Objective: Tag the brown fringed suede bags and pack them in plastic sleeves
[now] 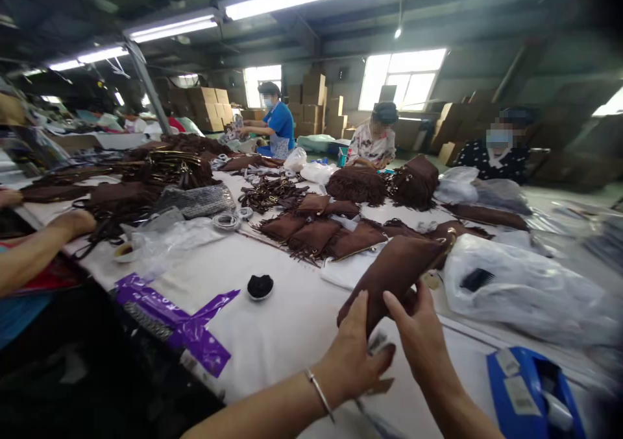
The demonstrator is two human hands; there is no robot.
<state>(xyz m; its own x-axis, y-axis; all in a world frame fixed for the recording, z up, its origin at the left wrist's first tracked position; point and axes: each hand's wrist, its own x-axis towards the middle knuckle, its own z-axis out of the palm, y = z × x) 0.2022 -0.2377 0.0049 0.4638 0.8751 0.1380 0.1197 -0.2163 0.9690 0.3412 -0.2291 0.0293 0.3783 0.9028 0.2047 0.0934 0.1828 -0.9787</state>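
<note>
Both my hands hold a brown suede bag (396,267) just above the white table (287,322). My left hand (353,355), with a thin bracelet on its wrist, grips the bag's near lower end, thumb up against the suede. Beside it, my right hand (418,332) closes on the same end from the right, fingers partly behind the bag. A small tag or paper (379,342) shows between my hands. The bag's far end has a gold metal fitting (451,235).
More brown fringed bags (318,231) lie in piles across the table. A small dish of black material (259,286), purple wrapping (189,329), clear plastic bags (525,290) and a blue tape dispenser (530,390) lie near. A co-worker's arm (39,248) reaches in at left; three people work at the far side.
</note>
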